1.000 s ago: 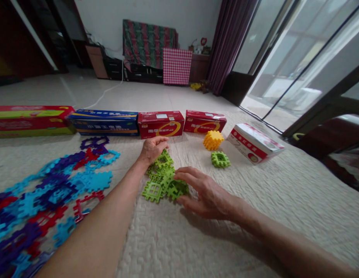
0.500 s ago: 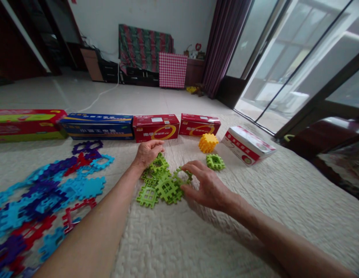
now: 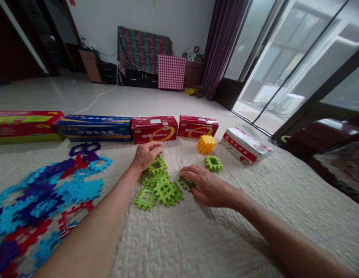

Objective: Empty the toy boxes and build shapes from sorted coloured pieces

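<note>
A loose heap of flat green interlocking building pieces [image 3: 165, 191] lies on the quilted cloth in front of me. At its far edge is my left hand [image 3: 147, 155], fingers bent and closed; whatever they may pinch is hidden. My right hand [image 3: 207, 184], just right of the heap, grips a green building piece [image 3: 185, 183] between thumb and fingers, low over the cloth. Beyond that hand sits a small stack of green pieces [image 3: 213, 163]. A stack of yellow pieces [image 3: 206, 144] stands farther back.
Blue, purple and red building pieces [image 3: 52, 193] are spread at the left. Across the back runs a row of boxes: a red-and-green one [image 3: 26, 127], a blue one [image 3: 95, 128] and two red ones [image 3: 154, 129]. A white-and-red box [image 3: 245, 146] stands at the right.
My right hand has moved a little to the right with the green piece, drawing it off the heap's edge. My left hand has stayed about where it was.
</note>
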{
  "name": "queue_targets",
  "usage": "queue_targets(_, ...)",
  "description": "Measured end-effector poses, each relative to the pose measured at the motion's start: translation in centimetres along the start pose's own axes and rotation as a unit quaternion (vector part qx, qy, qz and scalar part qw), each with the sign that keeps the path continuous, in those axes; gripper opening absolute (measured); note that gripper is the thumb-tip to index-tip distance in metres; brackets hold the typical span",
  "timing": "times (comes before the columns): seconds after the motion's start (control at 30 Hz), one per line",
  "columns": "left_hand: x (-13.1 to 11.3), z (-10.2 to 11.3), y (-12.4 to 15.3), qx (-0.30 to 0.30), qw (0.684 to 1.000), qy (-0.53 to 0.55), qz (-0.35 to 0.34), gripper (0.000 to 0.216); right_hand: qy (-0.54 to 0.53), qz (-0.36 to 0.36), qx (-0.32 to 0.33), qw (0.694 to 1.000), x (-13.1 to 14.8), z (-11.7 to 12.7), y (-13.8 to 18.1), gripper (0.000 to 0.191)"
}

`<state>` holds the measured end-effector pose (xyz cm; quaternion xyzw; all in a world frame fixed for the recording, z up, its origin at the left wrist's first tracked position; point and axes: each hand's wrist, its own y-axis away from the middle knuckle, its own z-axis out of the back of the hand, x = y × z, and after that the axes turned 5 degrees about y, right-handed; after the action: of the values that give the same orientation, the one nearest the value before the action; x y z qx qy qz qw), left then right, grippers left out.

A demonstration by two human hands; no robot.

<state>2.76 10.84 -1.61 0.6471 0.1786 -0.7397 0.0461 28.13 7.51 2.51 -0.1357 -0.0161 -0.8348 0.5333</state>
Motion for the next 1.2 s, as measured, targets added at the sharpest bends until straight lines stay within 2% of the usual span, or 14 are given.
queue_targets(0.13,0.2,0.0,0.0,0.001,1.0,0.0,-0.003,0.036,0.019,-0.012,-0.013,1.0,-0.5,1.2,0.5,0.053)
queue_targets(0.33,0.0,0.0,0.0,0.001,1.0,-0.001,0.006,0.038,0.084,-0.127,-0.057,0.987,-4.3,4.3,2.5,0.052)
queue_targets(0.47,0.0,0.0,0.0,-0.002,1.0,0.004,0.001,0.036,0.094,-0.152,-0.059,0.982,-6.6,4.6,3.1,0.047)
queue_targets(0.6,0.0,0.0,0.0,-0.005,1.0,0.006,-0.001,0.035,0.1,-0.142,-0.074,0.982,-7.2,4.3,3.2,0.048)
queue_targets(0.67,0.0,0.0,0.1,-0.004,1.0,0.005,-0.003,0.035,0.108,-0.136,-0.093,0.98,-6.6,4.2,3.0,0.049)
queue_targets(0.77,-0.1,0.1,0.1,0.0,1.0,0.001,-0.001,0.034,0.084,-0.102,-0.112,0.985,-4.2,3.8,2.2,0.047)
queue_targets(0.97,-0.1,0.1,0.1,0.004,1.0,-0.001,-0.008,0.034,-0.043,0.053,-0.066,0.995,2.1,1.2,0.3,0.048)
queue_targets(1.07,-0.2,0.0,0.2,0.005,1.0,0.001,-0.004,0.035,-0.07,0.073,-0.051,0.994,3.6,-0.1,-0.3,0.052)
queue_targets(1.2,-0.5,0.0,0.3,0.005,1.0,0.001,0.004,0.035,-0.081,0.066,-0.04,0.994,4.0,-1.2,-0.7,0.047)
